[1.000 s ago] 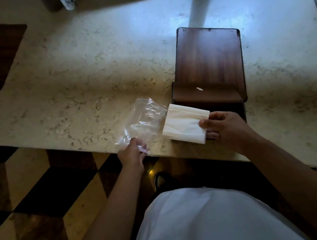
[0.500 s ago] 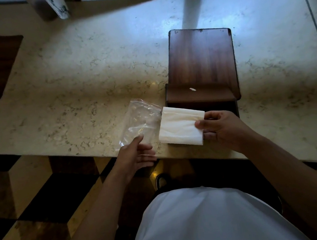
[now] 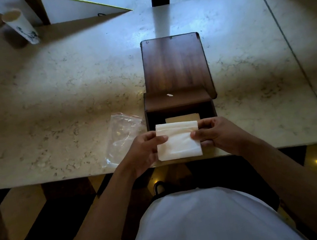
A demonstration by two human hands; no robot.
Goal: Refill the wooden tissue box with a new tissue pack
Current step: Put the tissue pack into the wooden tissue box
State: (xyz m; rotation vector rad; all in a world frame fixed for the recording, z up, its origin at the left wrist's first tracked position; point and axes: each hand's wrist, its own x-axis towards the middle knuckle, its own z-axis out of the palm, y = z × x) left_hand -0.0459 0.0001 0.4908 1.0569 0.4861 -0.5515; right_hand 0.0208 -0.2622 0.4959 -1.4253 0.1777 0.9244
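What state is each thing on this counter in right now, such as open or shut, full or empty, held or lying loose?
Wooden tissue box: open at the near end, a pale piece visible inside.
Sliding lid: pushed back, away from the person.
Tissue stack: unwrapped, held in front of the box opening.
Left hand: gripping the stack's left edge.
Right hand: gripping its right edge.
Plastic bag: empty, lying loose on the counter.
Paper cup: upright; contents not visible.

We list: cream-white tissue stack [image 3: 178, 140]; dark brown grained wooden tissue box [image 3: 175, 66]; beige speckled marble counter [image 3: 66, 88]; clear bag [image 3: 122, 135], red strip; white printed cup [image 3: 21, 27], eleven o'clock.
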